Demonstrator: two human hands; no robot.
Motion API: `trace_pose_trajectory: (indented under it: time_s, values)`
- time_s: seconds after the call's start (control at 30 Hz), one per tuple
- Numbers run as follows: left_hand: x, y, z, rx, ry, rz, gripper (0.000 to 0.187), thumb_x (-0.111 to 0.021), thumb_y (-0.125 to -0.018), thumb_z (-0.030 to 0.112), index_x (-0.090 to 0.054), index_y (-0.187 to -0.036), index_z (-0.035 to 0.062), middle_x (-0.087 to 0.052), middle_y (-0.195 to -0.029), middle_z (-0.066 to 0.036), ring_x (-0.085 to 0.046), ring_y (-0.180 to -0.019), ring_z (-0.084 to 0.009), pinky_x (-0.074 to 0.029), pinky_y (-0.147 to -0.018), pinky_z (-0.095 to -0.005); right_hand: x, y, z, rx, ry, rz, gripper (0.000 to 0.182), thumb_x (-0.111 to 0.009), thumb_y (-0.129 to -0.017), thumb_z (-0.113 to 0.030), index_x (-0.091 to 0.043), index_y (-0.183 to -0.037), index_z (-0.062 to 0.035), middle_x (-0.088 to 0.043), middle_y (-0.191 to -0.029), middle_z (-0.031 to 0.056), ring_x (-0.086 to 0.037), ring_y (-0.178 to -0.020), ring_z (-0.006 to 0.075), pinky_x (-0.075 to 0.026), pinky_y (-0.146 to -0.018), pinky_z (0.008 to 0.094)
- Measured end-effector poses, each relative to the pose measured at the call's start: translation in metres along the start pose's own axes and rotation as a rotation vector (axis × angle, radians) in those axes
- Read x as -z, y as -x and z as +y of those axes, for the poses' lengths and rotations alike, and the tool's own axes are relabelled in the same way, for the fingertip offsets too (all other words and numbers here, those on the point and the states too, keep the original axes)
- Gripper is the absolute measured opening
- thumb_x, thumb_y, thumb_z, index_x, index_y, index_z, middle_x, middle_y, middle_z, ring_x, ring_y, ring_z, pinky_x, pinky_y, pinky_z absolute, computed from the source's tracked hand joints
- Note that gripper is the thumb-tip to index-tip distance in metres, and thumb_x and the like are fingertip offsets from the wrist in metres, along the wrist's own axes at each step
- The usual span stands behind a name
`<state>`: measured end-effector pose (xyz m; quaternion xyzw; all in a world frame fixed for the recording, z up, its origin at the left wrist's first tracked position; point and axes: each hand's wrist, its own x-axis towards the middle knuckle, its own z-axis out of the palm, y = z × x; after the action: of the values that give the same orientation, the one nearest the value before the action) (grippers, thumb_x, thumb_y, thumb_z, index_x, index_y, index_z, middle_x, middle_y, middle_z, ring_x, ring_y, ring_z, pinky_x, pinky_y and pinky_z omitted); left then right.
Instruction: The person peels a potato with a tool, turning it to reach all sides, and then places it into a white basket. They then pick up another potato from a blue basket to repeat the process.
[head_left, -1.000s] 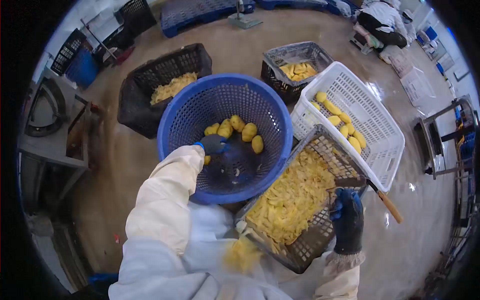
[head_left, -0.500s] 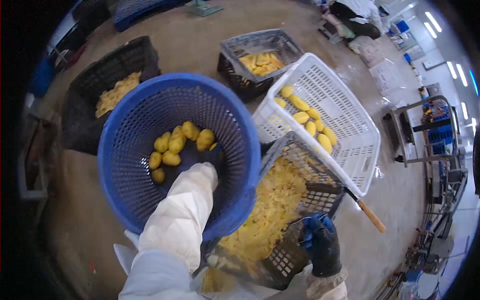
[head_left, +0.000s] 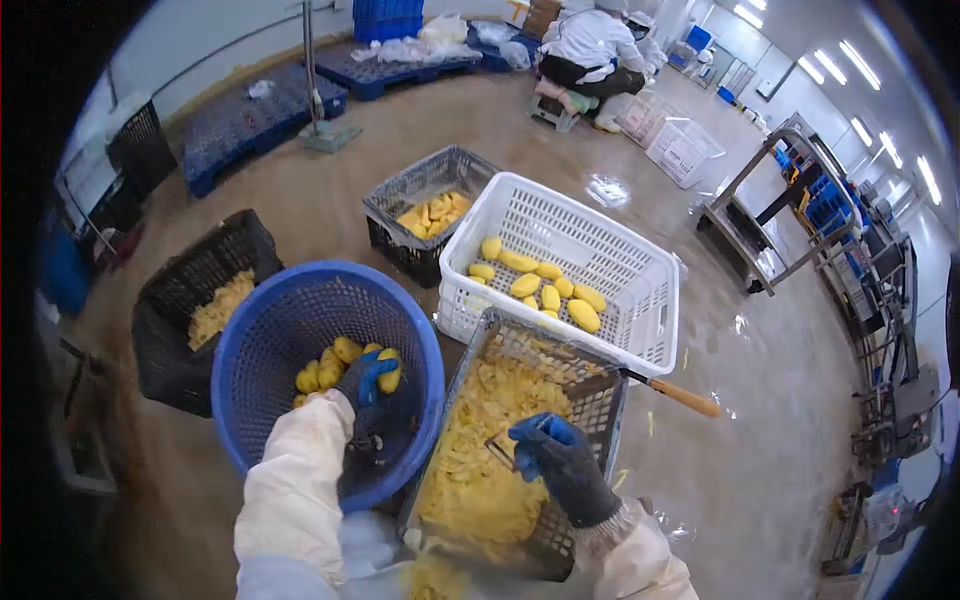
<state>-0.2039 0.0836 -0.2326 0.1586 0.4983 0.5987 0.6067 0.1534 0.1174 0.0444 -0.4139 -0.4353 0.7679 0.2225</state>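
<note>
My left hand (head_left: pixel 362 382), in a dark blue glove, reaches into the round blue basket (head_left: pixel 228 375). Its fingers are closed on a yellow potato (head_left: pixel 390 371). More unpeeled potatoes (head_left: pixel 328 372) lie in that basket, left of the hand. Over a dark crate (head_left: pixel 607 415) full of yellow peelings (head_left: pixel 500 400), my gloved right hand (head_left: pixel 560 458) grips a peeler (head_left: pixel 501 452) with a thin metal frame. Its handle is hidden in the fingers. Peeled potatoes (head_left: pixel 553 290) sit in the white basket (head_left: pixel 630 262) beyond the crate.
A knife with a wooden handle (head_left: pixel 685 397) rests across the dark crate's right corner. Behind stand a black crate (head_left: pixel 405 240) of yellow pieces and, at left, another black crate (head_left: pixel 165 340). A cart (head_left: pixel 770 215) and crouching co-workers (head_left: pixel 590 50) are farther off.
The view has tilted up, showing more of the room. My left hand has come into sight with a potato in its grip. My right hand, with the peeler, has moved up over the peelings.
</note>
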Motion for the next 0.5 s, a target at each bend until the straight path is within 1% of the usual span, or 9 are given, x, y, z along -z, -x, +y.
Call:
trace_pose_trajectory:
  time_s: [0.1, 0.13, 0.17, 0.23, 0.3, 0.33, 0.4, 0.47, 0.5]
  values:
    - [-0.066, 0.087, 0.085, -0.091, -0.014, -0.151, 0.033, -0.057, -0.085, 0.022, -0.055, -0.114, 0.0058, -0.059, -0.099, -0.009, -0.06, -0.087, -0.0202, -0.052, -0.073, -0.0348, -0.004, 0.008, 0.0, 0.151, 0.085, -0.049, 0.016, -0.061, -0.087, -0.016, -0.061, -0.091, -0.0011, -0.059, -0.066, 0.006, -0.056, -0.056, 0.0116, -0.042, -0.049, 0.0219]
    - [-0.091, 0.119, 0.113, -0.055, 0.023, -0.239, 0.04, -0.057, -0.084, 0.021, -0.052, -0.12, 0.0033, -0.059, -0.107, -0.011, -0.06, -0.091, -0.0214, -0.053, -0.08, -0.0358, -0.006, 0.013, 0.0, 0.205, 0.108, -0.06, 0.015, -0.061, -0.087, -0.016, -0.061, -0.09, -0.001, -0.059, -0.066, 0.006, -0.056, -0.056, 0.0115, -0.042, -0.049, 0.0222]
    - [-0.117, 0.142, 0.126, -0.081, 0.071, -0.158, 0.037, -0.058, -0.085, 0.029, -0.055, -0.111, 0.0032, -0.063, -0.095, -0.011, -0.061, -0.082, -0.022, -0.05, -0.074, -0.0319, -0.01, 0.021, -0.001, 0.236, 0.097, -0.075, 0.015, -0.061, -0.087, -0.015, -0.061, -0.09, -0.0005, -0.059, -0.066, 0.0057, -0.056, -0.056, 0.0113, -0.042, -0.049, 0.0221]
    - [-0.16, 0.189, 0.144, -0.015, 0.175, -0.201, 0.036, -0.056, -0.088, 0.033, -0.056, -0.109, 0.0039, -0.063, -0.091, -0.011, -0.061, -0.078, -0.0206, -0.051, -0.069, -0.0295, -0.018, 0.033, -0.003, 0.261, 0.071, -0.111, 0.015, -0.062, -0.087, -0.015, -0.06, -0.09, -0.0001, -0.059, -0.067, 0.0055, -0.055, -0.056, 0.0111, -0.041, -0.049, 0.022]
    - [-0.203, 0.22, 0.141, -0.005, 0.254, -0.173, 0.036, -0.055, -0.09, 0.035, -0.057, -0.108, 0.0039, -0.063, -0.089, -0.01, -0.062, -0.078, -0.0199, -0.051, -0.07, -0.0293, -0.019, 0.048, -0.001, 0.399, 0.029, -0.132, 0.016, -0.065, -0.086, -0.014, -0.061, -0.091, 0.0006, -0.062, -0.069, 0.0055, -0.058, -0.06, 0.0099, -0.044, -0.052, 0.0212]
    - [-0.221, 0.227, 0.135, 0.002, 0.341, -0.174, 0.037, -0.053, -0.091, 0.037, -0.057, -0.107, 0.0038, -0.063, -0.088, -0.01, -0.062, -0.078, -0.0192, -0.052, -0.07, -0.0291, -0.021, 0.058, 0.001, 0.401, 0.027, -0.132, 0.016, -0.065, -0.086, -0.014, -0.061, -0.091, 0.0006, -0.062, -0.069, 0.0055, -0.058, -0.06, 0.0099, -0.044, -0.052, 0.0212]
    - [-0.245, 0.238, 0.11, -0.018, 0.366, -0.23, 0.038, -0.052, -0.092, 0.037, -0.057, -0.109, 0.0035, -0.064, -0.089, -0.011, -0.063, -0.08, -0.0192, -0.053, -0.072, -0.0298, -0.029, 0.075, 0.005, 0.531, 0.158, -0.195, 0.015, -0.068, -0.084, -0.012, -0.063, -0.091, 0.0001, -0.064, -0.074, 0.0058, -0.061, -0.066, 0.0091, -0.046, -0.056, 0.0213]
    - [-0.262, 0.242, 0.089, -0.04, 0.392, -0.298, 0.039, -0.051, -0.092, 0.037, -0.056, -0.11, 0.0032, -0.064, -0.089, -0.011, -0.063, -0.082, -0.0193, -0.054, -0.074, -0.0304, -0.033, 0.08, 0.007, 0.87, 0.487, -0.269, 0.014, -0.071, -0.081, -0.013, -0.066, -0.087, -0.0022, -0.067, -0.077, 0.005, -0.062, -0.063, 0.0084, -0.047, -0.057, 0.022]
    - [-0.27, 0.241, 0.078, -0.005, 0.424, -0.304, 0.04, -0.05, -0.093, 0.037, -0.055, -0.113, 0.0031, -0.064, -0.093, -0.011, -0.063, -0.081, -0.0191, -0.054, -0.072, -0.03, -0.032, 0.076, 0.01, 0.886, 0.54, -0.243, 0.013, -0.07, -0.081, -0.012, -0.065, -0.087, -0.0019, -0.066, -0.075, 0.0046, -0.061, -0.063, 0.0088, -0.047, -0.056, 0.0223]
